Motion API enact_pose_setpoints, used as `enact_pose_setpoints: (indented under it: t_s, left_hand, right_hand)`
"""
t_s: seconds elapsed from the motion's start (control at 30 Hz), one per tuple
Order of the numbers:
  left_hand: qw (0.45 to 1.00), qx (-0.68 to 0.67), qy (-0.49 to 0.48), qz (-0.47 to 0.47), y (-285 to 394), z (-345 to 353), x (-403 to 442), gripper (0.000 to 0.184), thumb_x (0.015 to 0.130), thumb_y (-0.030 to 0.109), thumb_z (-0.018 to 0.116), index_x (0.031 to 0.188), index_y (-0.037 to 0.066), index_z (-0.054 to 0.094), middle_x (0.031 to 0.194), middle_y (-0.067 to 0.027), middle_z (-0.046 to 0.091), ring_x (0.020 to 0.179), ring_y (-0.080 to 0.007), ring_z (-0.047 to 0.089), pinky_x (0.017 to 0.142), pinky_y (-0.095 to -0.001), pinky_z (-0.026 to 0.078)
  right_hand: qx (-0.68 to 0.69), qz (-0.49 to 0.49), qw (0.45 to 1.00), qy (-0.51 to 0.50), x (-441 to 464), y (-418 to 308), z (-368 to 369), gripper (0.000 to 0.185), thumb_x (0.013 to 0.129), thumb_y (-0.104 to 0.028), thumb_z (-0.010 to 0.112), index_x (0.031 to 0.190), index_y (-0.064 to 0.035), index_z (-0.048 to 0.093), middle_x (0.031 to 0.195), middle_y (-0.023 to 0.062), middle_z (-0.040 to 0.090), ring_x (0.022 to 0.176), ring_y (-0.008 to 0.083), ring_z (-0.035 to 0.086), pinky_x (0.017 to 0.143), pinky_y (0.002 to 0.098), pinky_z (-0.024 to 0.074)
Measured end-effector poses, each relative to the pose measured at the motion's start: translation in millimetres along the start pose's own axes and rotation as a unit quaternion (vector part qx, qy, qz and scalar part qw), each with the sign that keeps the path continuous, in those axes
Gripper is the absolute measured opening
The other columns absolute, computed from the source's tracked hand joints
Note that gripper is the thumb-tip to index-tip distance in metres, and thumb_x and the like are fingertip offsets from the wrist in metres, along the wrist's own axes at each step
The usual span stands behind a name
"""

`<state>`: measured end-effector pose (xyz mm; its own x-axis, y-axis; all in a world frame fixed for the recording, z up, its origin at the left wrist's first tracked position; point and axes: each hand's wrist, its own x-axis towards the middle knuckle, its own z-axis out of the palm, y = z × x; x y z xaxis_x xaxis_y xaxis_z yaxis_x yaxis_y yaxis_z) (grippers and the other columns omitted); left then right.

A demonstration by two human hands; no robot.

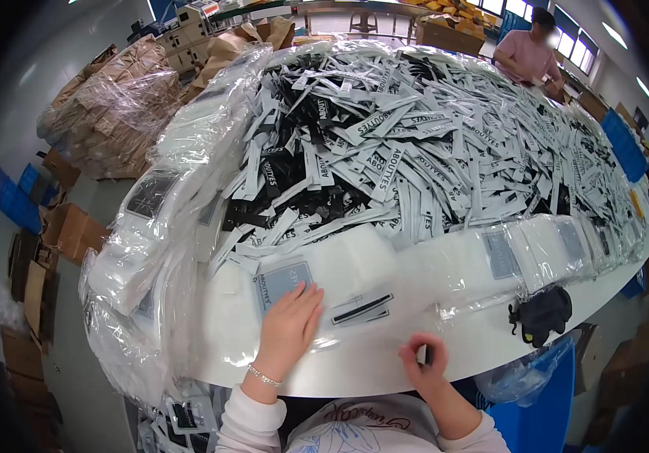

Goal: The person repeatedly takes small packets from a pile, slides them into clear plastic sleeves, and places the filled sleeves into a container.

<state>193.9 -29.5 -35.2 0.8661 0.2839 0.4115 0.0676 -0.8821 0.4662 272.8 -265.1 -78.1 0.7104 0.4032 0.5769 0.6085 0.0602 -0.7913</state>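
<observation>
My left hand (292,326) lies flat with its fingers stretched out, on the lower part of a grey printed pouch (268,283) atop white plastic bags. To its right are slim sachets with black strips (362,308). My right hand (424,361) hovers near the table's front edge, its fingers curled round a small dark object that is mostly hidden. Beyond both hands spreads a large heap of white and black printed sachets (415,143).
Clear plastic bags of packets line the white table (339,377) at left and front right. A black glove (547,313) lies at the right edge, above a blue bin (547,408). Wrapped brown packages (117,106) stand back left. A co-worker (528,53) is at the far right.
</observation>
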Motion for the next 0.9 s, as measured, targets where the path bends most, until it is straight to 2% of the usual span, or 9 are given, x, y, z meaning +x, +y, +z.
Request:
enact_pose_setpoints:
  t_s: [0.1, 0.23, 0.33, 0.43, 0.53, 0.63, 0.73, 0.83, 0.9]
  left_hand:
    - [0.998, -0.045, 0.028, -0.025, 2.1, -7.4, -6.3, 0.022, 0.082, 0.008, 0.055, 0.102, 0.001, 0.060, 0.103, -0.0131, 0.062, 0.101, -0.0293, 0.056, 0.086, -0.0370, 0.042]
    - [0.995, -0.072, 0.060, -0.030, 18.0, -14.1, -15.6, 0.021, 0.081, 0.007, 0.056, 0.100, 0.001, 0.060, 0.100, -0.0136, 0.062, 0.098, -0.0286, 0.058, 0.082, -0.0366, 0.043]
    - [0.992, -0.092, 0.071, -0.053, 27.2, -8.8, -27.0, 0.022, 0.080, 0.007, 0.057, 0.101, 0.001, 0.060, 0.103, -0.0133, 0.061, 0.099, -0.0286, 0.057, 0.082, -0.0365, 0.042]
    - [0.991, -0.098, 0.073, -0.048, 40.0, -0.1, -32.9, 0.023, 0.079, 0.007, 0.059, 0.101, 0.001, 0.060, 0.105, -0.0126, 0.060, 0.101, -0.0286, 0.056, 0.083, -0.0365, 0.040]
    - [0.992, -0.097, 0.066, -0.055, 51.2, 6.4, -44.9, 0.026, 0.077, 0.007, 0.061, 0.102, 0.001, 0.060, 0.108, -0.0116, 0.059, 0.103, -0.0281, 0.054, 0.085, -0.0361, 0.039]
    - [0.992, -0.093, 0.055, -0.059, 62.3, 9.7, -59.5, 0.028, 0.075, 0.007, 0.063, 0.103, 0.003, 0.060, 0.110, -0.0103, 0.057, 0.104, -0.0273, 0.052, 0.084, -0.0370, 0.038]
    - [0.996, -0.066, 0.044, -0.034, 70.8, 15.0, -70.0, 0.029, 0.074, 0.008, 0.064, 0.102, 0.004, 0.061, 0.111, -0.0091, 0.056, 0.105, -0.0263, 0.050, 0.084, -0.0381, 0.038]
    - [1.000, -0.009, 0.016, -0.001, 75.3, 20.4, -80.0, 0.030, 0.074, 0.013, 0.065, 0.102, 0.007, 0.060, 0.112, -0.0062, 0.056, 0.103, -0.0250, 0.050, 0.085, -0.0373, 0.037]
    - [1.000, 0.012, -0.010, 0.015, 79.5, 22.5, -85.5, 0.026, 0.076, 0.016, 0.064, 0.101, 0.010, 0.061, 0.110, -0.0037, 0.056, 0.103, -0.0231, 0.050, 0.086, -0.0367, 0.036]
  right_hand:
    - [0.017, -0.026, 0.999, 0.037, -0.5, -5.0, -3.1, 0.027, 0.074, 0.002, 0.065, 0.094, -0.0032, 0.047, 0.070, 0.0069, 0.056, 0.057, 0.0133, 0.052, 0.051, 0.0228, 0.0415]
    - [0.045, 0.150, 0.988, 0.018, -15.8, 14.4, 4.1, 0.030, 0.076, -0.001, 0.064, 0.101, -0.0019, 0.047, 0.065, 0.0052, 0.055, 0.056, 0.0100, 0.051, 0.051, 0.0213, 0.0410]
    - [0.069, 0.112, 0.989, 0.065, -16.6, 2.8, 7.8, 0.026, 0.077, -0.003, 0.063, 0.100, -0.0027, 0.051, 0.063, 0.0038, 0.054, 0.054, 0.0096, 0.050, 0.051, 0.0213, 0.0407]
    - [-0.041, 0.056, 0.995, -0.072, 1.6, 3.4, 15.0, 0.014, 0.077, -0.005, 0.064, 0.087, -0.0043, 0.054, 0.059, 0.0024, 0.050, 0.051, 0.0101, 0.048, 0.047, 0.0224, 0.0394]
    - [-0.064, 0.119, 0.988, -0.073, 6.2, -0.5, 13.4, 0.014, 0.082, -0.009, 0.059, 0.072, -0.0063, 0.050, 0.056, 0.0007, 0.044, 0.045, 0.0096, 0.042, 0.042, 0.0231, 0.0345]
    - [0.240, 0.386, 0.888, 0.073, 7.4, -2.0, 9.9, 0.033, 0.088, -0.023, 0.052, 0.062, -0.0099, 0.037, 0.050, -0.0024, 0.034, 0.043, 0.0072, 0.036, 0.037, 0.0242, 0.0250]
    - [0.292, 0.431, 0.853, 0.048, 20.7, -10.4, 0.1, 0.036, 0.089, -0.030, 0.050, 0.062, -0.0116, 0.034, 0.053, -0.0018, 0.035, 0.042, 0.0075, 0.033, 0.036, 0.0247, 0.0216]
    - [0.339, 0.442, 0.829, -0.046, 19.3, -15.3, -4.1, 0.028, 0.085, -0.025, 0.057, 0.068, -0.0078, 0.042, 0.060, 0.0000, 0.041, 0.046, 0.0094, 0.039, 0.039, 0.0251, 0.0300]
    - [0.103, 0.317, 0.940, -0.071, 20.0, -27.3, 15.5, 0.020, 0.083, -0.018, 0.059, 0.075, -0.0022, 0.050, 0.059, 0.0037, 0.050, 0.049, 0.0109, 0.045, 0.045, 0.0252, 0.0371]
